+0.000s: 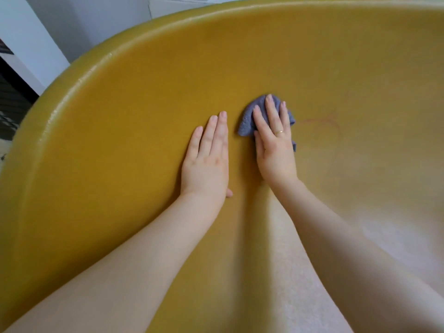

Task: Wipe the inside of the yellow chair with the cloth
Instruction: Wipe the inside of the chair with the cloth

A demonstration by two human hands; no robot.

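Inside the broad, glossy yellow moulded-plastic chair shell [144, 97], a small crumpled purple-blue cloth [249, 118] is being pressed against the curved inner wall by the right hand [274, 145]. The fingers are being kept straight and flat over the cloth, so nothing is being clenched or pinched; a thin gold ring [279, 132] is being worn on one finger. The left hand [206, 162] is being rested flat and released on the bare yellow surface, just beside the cloth at its nine o'clock, and is holding nothing. The wiping is judged to be under way but unfinished: faint reddish scribble marks [324, 123] are being left uncovered at three o'clock of the cloth, and the wall towards twelve o'clock and the rim at nine o'clock are probably yet to be covered.
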